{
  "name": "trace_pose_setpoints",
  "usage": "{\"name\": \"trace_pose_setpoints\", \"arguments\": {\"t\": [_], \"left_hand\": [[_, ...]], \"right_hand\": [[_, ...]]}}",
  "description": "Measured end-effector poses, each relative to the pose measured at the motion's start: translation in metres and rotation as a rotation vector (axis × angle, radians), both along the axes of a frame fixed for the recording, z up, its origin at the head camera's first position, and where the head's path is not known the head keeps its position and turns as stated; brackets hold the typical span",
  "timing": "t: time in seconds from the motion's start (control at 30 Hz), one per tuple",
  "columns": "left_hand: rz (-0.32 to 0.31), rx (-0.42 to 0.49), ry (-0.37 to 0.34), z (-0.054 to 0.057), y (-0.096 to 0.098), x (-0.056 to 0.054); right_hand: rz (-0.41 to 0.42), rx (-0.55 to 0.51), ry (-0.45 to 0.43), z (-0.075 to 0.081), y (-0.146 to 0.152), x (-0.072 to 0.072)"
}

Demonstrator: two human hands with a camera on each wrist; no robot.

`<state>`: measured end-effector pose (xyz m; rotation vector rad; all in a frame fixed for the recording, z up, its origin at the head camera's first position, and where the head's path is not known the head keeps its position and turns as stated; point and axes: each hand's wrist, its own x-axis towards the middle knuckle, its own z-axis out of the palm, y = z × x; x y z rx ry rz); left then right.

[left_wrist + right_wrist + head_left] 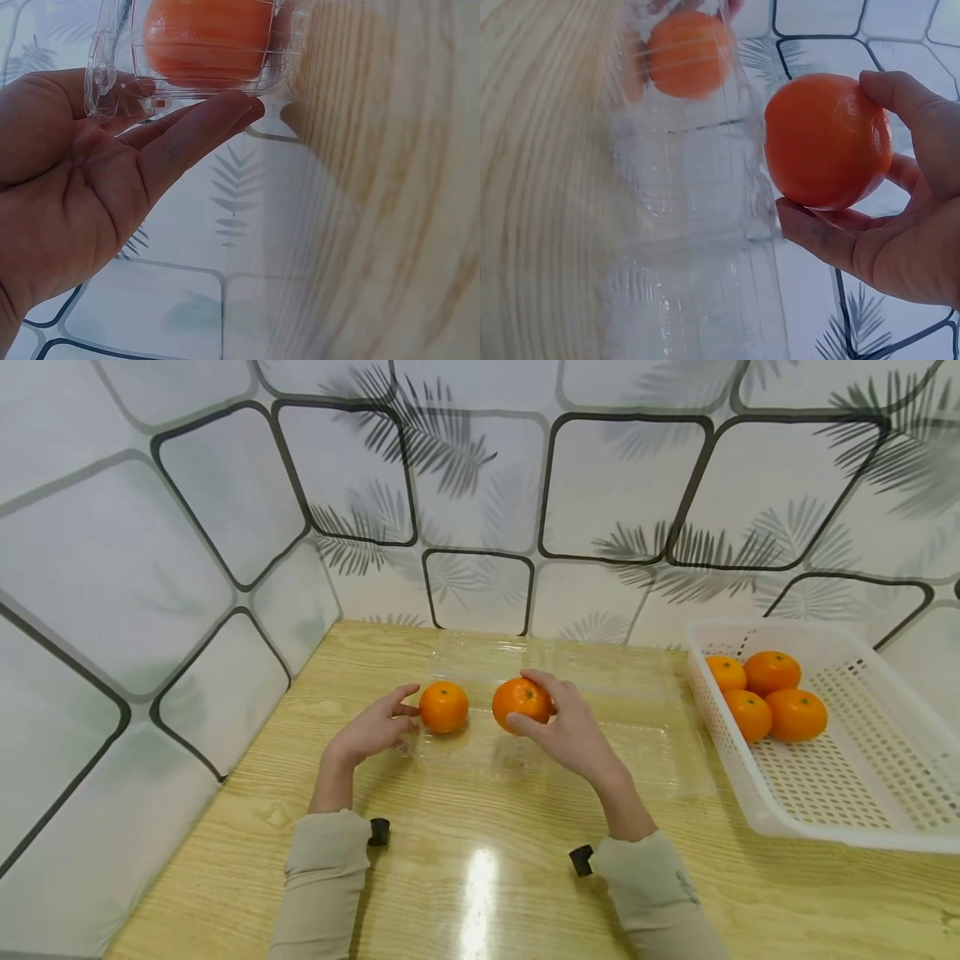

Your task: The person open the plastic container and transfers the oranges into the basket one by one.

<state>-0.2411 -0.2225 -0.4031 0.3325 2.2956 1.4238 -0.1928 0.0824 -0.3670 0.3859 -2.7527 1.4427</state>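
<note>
My right hand (573, 731) holds a mandarin orange (826, 141) between thumb and fingers, raised over the clear plastic clamshell box (690, 217). A second orange (443, 707) sits in the left end of the box. Beside it, my left hand (372, 727) lies along the box's left end. In the left wrist view its extended fingers (199, 139) touch the clear wall, with the orange showing through the plastic. The box stands lidded-side back on the table, its see-through lid (600, 664) folded open toward the wall.
To the right stands a white perforated basket (787, 822) with several oranges (797, 715) piled at its left end. The wooden table (420, 877) meets a wall (480, 510) papered with outlined shapes and leaves at the back and left.
</note>
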Motion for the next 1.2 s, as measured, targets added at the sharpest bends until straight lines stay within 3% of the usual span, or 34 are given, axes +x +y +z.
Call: {"name": "trace_pose_setpoints", "arguments": {"t": [0.43, 0.73, 0.93, 1.2], "left_hand": [[-0.001, 0.000, 0.017, 0.002, 0.001, -0.002], [0.007, 0.000, 0.030, 0.000, 0.003, -0.004], [0.000, -0.019, 0.006, -0.004, 0.006, -0.001], [0.013, -0.016, 0.017, -0.002, 0.001, 0.001]], "right_hand": [[-0.086, -0.036, 0.027, 0.011, 0.019, 0.000], [-0.217, -0.073, 0.088, 0.014, 0.035, 0.000], [-0.297, -0.134, 0.118, 0.010, 0.042, 0.009], [-0.309, -0.037, 0.179, 0.022, 0.067, 0.015]]}}
